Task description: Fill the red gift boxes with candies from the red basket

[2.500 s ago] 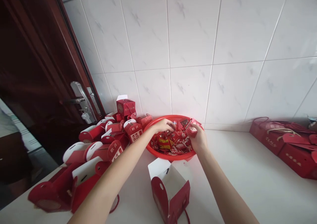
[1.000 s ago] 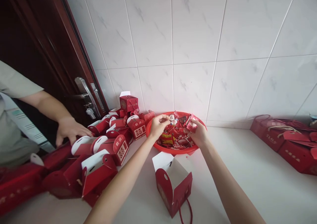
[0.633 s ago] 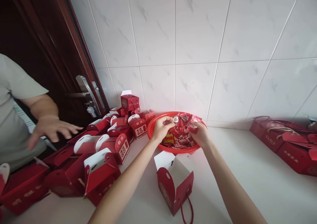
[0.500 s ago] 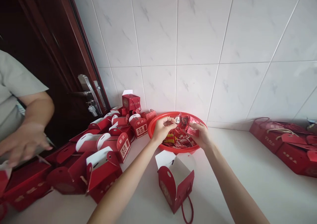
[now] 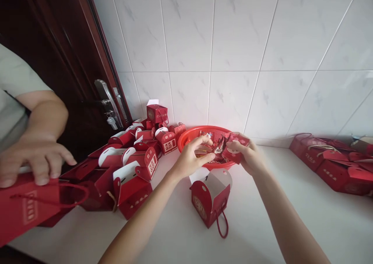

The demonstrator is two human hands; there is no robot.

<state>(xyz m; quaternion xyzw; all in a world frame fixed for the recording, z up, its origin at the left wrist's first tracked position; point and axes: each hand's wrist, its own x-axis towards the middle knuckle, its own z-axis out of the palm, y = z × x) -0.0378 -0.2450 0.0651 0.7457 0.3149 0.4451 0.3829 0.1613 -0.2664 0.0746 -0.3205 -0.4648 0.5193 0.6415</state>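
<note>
Wrapped candies (image 5: 206,135) lie in a red plastic basket (image 5: 186,133) against the tiled wall. Over the basket, my right hand (image 5: 252,153) grips red packets (image 5: 237,141), with the thumb on top. My left hand (image 5: 194,155) is over the basket's near left side, thumb and fingers apart, beside a dark-wrapped candy (image 5: 220,145) close to the packets. Just in front of the basket stands an open red box (image 5: 208,201) with a white inside, its cord handle hanging to the right.
Many red boxes (image 5: 132,190) crowd the left side. At far left another person's hand (image 5: 40,159) rests on a red box (image 5: 29,205). Flat red boxes (image 5: 335,166) lie at the right. A dark door (image 5: 64,62) stands behind the left boxes.
My right hand has lifted the red packets slightly to the right. My left hand has opened and come nearer. At far left, the other person's hand now has a red box under it.
</note>
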